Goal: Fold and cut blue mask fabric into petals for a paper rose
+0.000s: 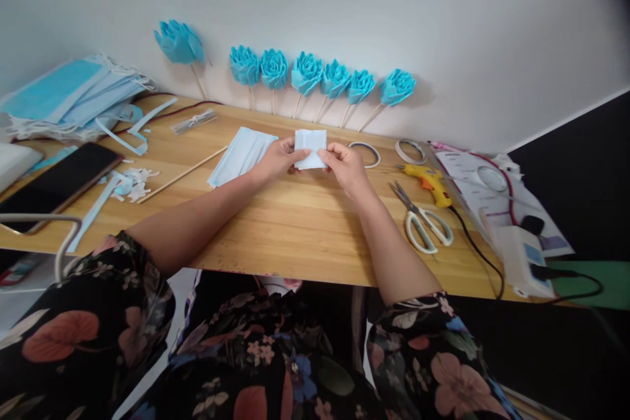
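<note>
Between my two hands I hold a small pale blue-white square of mask fabric [310, 142] above the middle of the table. My left hand [280, 159] pinches its left edge, thumb on top. On the right side, my right hand [346, 166] grips the square the same way; the fingers beneath are mostly hidden. Just left of my left hand lies a flat pleated light blue face mask piece [241, 154], partly covered by that hand. A thin wooden stick [183, 174] rests slantwise on the table farther left.
Several blue fabric flowers [306, 73] on sticks lean against the wall. At right lie tape rolls [411, 151], a yellow glue gun [429, 182], scissors [421, 218] and a white power strip [524, 262]. Left are stacked masks [63, 95], a phone [59, 185] and fabric scraps [132, 185].
</note>
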Action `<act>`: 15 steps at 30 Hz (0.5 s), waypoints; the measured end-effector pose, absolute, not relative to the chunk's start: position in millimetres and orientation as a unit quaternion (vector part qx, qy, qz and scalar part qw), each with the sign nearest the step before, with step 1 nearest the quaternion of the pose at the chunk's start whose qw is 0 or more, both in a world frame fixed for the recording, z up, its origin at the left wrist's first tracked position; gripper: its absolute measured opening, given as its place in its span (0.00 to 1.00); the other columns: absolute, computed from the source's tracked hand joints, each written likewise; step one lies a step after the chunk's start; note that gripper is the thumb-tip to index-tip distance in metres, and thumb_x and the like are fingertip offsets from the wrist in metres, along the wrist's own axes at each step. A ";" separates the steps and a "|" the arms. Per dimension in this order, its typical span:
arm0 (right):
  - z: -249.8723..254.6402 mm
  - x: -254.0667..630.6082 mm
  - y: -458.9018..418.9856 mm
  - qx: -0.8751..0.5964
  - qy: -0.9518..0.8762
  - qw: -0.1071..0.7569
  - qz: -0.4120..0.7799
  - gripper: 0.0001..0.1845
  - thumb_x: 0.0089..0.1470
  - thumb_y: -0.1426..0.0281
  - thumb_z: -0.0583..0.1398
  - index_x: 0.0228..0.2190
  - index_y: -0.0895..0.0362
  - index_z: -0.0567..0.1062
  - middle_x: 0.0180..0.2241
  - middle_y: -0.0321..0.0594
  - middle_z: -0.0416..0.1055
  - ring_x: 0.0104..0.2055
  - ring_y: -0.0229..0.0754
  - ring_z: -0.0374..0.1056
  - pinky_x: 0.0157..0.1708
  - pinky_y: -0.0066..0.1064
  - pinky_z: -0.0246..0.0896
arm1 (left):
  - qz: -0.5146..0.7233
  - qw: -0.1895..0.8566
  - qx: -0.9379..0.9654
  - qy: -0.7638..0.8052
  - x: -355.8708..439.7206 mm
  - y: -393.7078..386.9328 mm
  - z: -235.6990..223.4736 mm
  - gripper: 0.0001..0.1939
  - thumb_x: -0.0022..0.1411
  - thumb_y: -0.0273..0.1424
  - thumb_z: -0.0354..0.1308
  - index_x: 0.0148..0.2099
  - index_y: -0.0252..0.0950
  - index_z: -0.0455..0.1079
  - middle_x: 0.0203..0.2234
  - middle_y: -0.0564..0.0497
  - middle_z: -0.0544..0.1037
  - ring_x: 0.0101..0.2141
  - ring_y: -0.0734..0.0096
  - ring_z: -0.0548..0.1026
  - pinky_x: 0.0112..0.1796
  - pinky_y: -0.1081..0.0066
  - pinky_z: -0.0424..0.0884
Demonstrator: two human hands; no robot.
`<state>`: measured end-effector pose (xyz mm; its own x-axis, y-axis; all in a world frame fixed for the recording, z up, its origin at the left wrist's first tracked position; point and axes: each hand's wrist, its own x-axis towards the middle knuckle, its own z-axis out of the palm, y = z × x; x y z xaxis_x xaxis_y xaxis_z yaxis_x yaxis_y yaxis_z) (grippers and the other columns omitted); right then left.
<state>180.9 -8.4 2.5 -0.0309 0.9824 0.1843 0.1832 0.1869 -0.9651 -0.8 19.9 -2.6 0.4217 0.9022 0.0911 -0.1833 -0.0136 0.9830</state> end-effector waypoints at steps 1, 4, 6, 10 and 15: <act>2.9 180.6 -8.4 -0.487 -0.587 0.499 0.413 0.19 0.48 0.52 0.67 0.24 0.55 0.72 0.19 0.30 0.66 0.22 0.33 0.60 0.24 0.27 0.57 | 0.441 0.635 0.556 0.306 -1.1 19.8 -1.6 0.13 0.57 0.33 0.69 0.39 0.31 0.72 0.27 0.53 0.76 0.22 0.80 0.69 0.23 0.75 0.66; 4.8 180.2 -8.7 -0.467 -0.566 0.523 0.434 0.14 0.49 0.57 0.67 0.30 0.54 0.76 0.21 0.30 0.68 0.22 0.33 0.62 0.25 0.26 0.60 | 0.453 0.660 0.529 0.282 -2.1 19.2 1.2 0.09 0.57 0.31 0.67 0.38 0.33 0.72 0.26 0.55 0.75 0.22 0.80 0.70 0.24 0.76 0.66; 6.1 180.7 -8.8 -0.458 -0.553 0.529 0.452 0.12 0.51 0.60 0.66 0.35 0.54 0.77 0.23 0.30 0.69 0.23 0.33 0.63 0.26 0.26 0.62 | 0.453 0.669 0.519 0.280 -2.7 18.9 2.5 0.05 0.58 0.29 0.65 0.35 0.33 0.73 0.23 0.55 0.75 0.22 0.80 0.71 0.26 0.77 0.67; 8.0 182.5 -8.8 -0.459 -0.514 0.533 0.492 0.17 0.54 0.56 0.65 0.42 0.52 0.78 0.25 0.31 0.71 0.25 0.34 0.66 0.27 0.27 0.66 | 0.460 0.646 0.532 0.296 -4.3 18.2 4.2 0.02 0.57 0.25 0.61 0.31 0.34 0.73 0.21 0.55 0.74 0.22 0.80 0.70 0.27 0.78 0.66; 6.6 183.8 -8.3 -0.475 -0.511 0.489 0.522 0.30 0.49 0.41 0.64 0.37 0.55 0.78 0.24 0.33 0.71 0.24 0.35 0.65 0.26 0.28 0.65 | 0.448 0.581 0.606 0.307 -5.1 19.4 1.4 0.05 0.57 0.24 0.60 0.29 0.33 0.74 0.20 0.55 0.72 0.23 0.80 0.68 0.28 0.77 0.65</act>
<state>183.8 -8.3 6.6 -0.0687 0.9976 0.0038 -0.0252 0.0020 -0.9997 -5.1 19.4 1.4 0.4092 0.8932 0.1865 -0.1479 -0.1367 0.9795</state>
